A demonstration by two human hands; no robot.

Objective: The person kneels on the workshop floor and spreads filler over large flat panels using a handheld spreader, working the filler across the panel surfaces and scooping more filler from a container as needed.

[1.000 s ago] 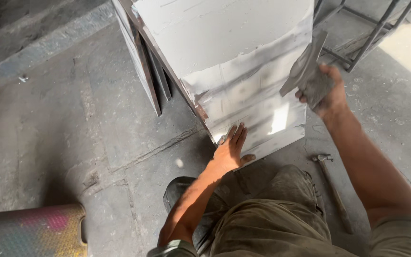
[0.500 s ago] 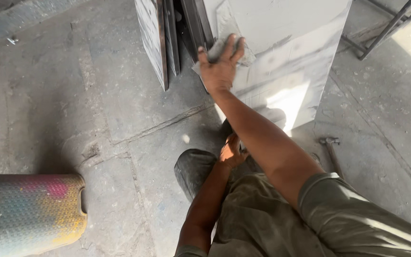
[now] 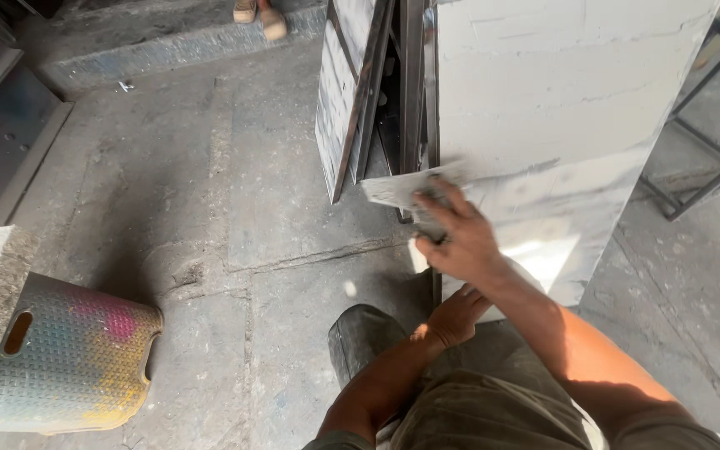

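Rubbing seems the step in hand: the right hand (image 3: pixel 460 242) grips an abrasive sheet (image 3: pixel 402 190) against the upright white panel's (image 3: pixel 560 125) left edge, the left hand (image 3: pixel 456 317) braces its lower edge, fingers hidden, so firm strokes probably follow.

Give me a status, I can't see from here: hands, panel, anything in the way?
Right hand pressing a putty blade on the white panel. Left hand at its lower edge. Stool off left.
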